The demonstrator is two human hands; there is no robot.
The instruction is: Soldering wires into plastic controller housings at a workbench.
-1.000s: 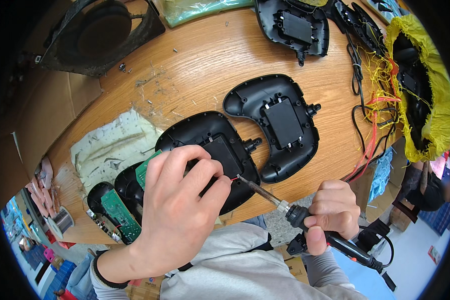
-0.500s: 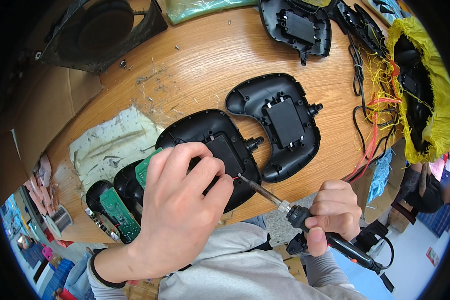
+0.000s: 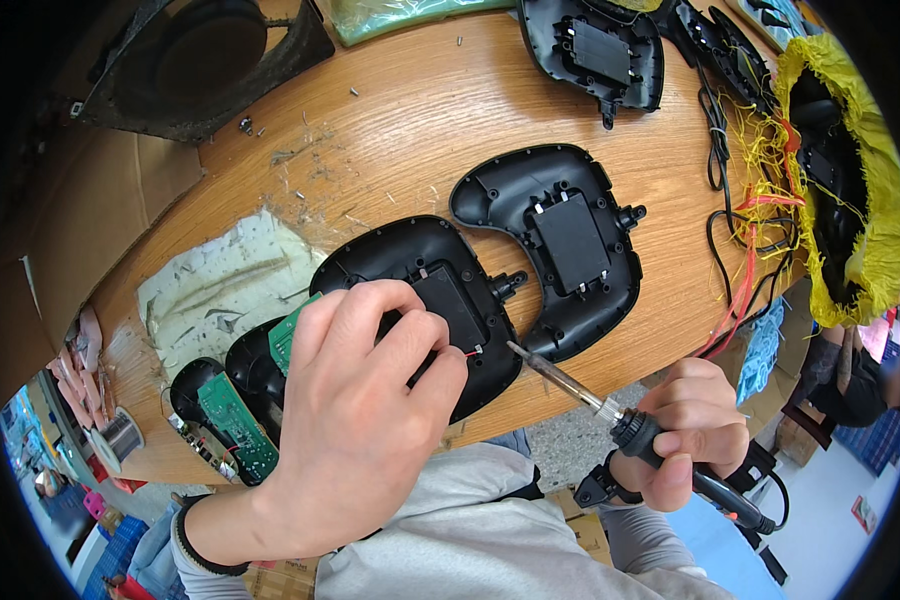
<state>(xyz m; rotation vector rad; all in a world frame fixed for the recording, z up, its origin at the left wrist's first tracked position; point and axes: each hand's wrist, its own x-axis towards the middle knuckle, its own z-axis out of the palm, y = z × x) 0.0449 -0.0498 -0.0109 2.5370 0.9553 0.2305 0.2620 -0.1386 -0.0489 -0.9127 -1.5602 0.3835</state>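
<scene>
My right hand [image 3: 695,430] is wrapped round the black handle of a soldering iron [image 3: 638,436]. The iron's tip points left, just off the edge of a black plastic shell [image 3: 380,250] with a rectangular battery box [image 3: 452,305]. Over that shell, my left hand [image 3: 370,410] is closed in a pinch, its fingertips mostly hidden. A short red wire [image 3: 472,353] runs from those fingers to a small metal tab on the box's corner. Beside it on the right lies a second curved black shell [image 3: 570,240], also with a battery box. Green circuit boards [image 3: 238,425] sit in black shells under my left forearm's side.
A roll of solder wire [image 3: 120,438] stands at the left table edge, near a stained white sheet [image 3: 230,285]. Another black shell [image 3: 600,55] lies at the back. Black cables [image 3: 715,140] and a yellow woven sack [image 3: 885,200] are at the right. Loose screws dot the wooden table [image 3: 400,110].
My right hand has drawn the soldering iron back to the right, so its tip has left the metal tab. The left hand stays where it was, and the red wire now shows at the tab.
</scene>
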